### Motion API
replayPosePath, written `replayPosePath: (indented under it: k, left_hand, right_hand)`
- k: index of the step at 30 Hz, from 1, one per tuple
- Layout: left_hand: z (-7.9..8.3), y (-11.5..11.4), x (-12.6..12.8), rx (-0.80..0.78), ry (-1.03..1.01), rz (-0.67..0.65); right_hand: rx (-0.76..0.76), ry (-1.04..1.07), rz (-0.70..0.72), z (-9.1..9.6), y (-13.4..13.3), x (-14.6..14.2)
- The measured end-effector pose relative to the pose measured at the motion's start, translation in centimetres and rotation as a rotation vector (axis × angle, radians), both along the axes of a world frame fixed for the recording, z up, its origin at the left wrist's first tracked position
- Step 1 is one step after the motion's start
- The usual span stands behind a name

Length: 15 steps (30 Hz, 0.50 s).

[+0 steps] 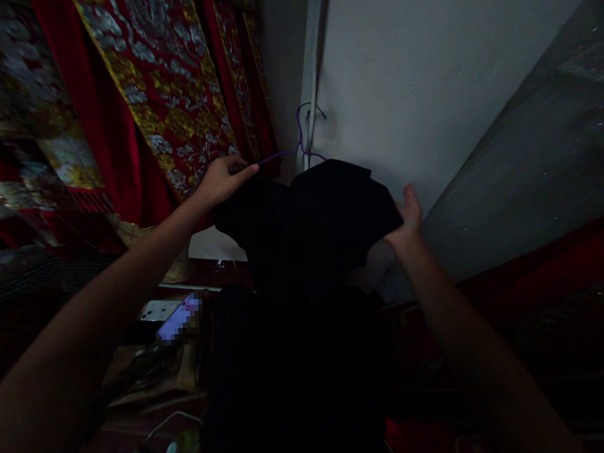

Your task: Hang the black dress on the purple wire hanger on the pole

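A black garment (302, 233) hangs on a purple wire hanger (301, 136) whose hook sits on a nail or peg against the white wall. My left hand (224, 180) pinches the garment's left shoulder beside the hanger arm, fingers closed on the cloth. My right hand (406, 218) is at the garment's right shoulder; its fingers are partly spread and the fingertips are tucked behind the cloth. The lower part of the garment drops into darkness between my forearms.
Red hangings with gold and silver embroidery (166, 85) cover the wall at the left. A phone (178, 319) lies on a cluttered low surface at the lower left, with white cables (165, 423) nearby. A grey slanted surface (539, 156) rises at the right.
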<state>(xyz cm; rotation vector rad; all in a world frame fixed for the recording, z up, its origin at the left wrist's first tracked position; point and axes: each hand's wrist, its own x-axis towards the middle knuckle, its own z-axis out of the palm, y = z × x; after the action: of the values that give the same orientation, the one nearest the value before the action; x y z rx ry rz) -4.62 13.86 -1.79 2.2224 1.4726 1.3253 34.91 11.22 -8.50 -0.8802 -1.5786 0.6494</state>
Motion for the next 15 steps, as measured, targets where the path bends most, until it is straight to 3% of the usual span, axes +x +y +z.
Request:
replayPosePath:
  k: [4, 8, 10, 11, 14, 15]
  left_hand:
    - [-0.3, 1.0, 0.9, -0.037, -0.004, 0.041]
    - [-0.1, 2.6, 1.0, -0.015, 0.068, 0.127]
    - [-0.1, 2.9, 1.1, 0.02, 0.072, 0.113]
    - [-0.2, 2.8, 1.3, 0.036, 0.059, 0.083]
    - [-0.9, 1.5, 2.2, 0.079, 0.012, -0.055]
    - [-1.3, 0.7, 2.6, 0.085, 0.001, -0.109]
  right_hand:
    - [0.049, -0.014, -0.11, 4.0, -0.4, 1.4]
    - [0.139, -0.12, -0.218, 7.2, -1.9, -1.3]
    - [0.091, -0.186, -0.069, 6.9, -3.0, -3.4]
    - [0.038, -0.232, 0.08, 6.3, -3.6, -4.3]
    - [-0.177, -0.451, 0.6, 3.1, -5.1, -6.7]
    - [-0.216, -0.534, 0.678, 1.7, -5.3, -7.2]
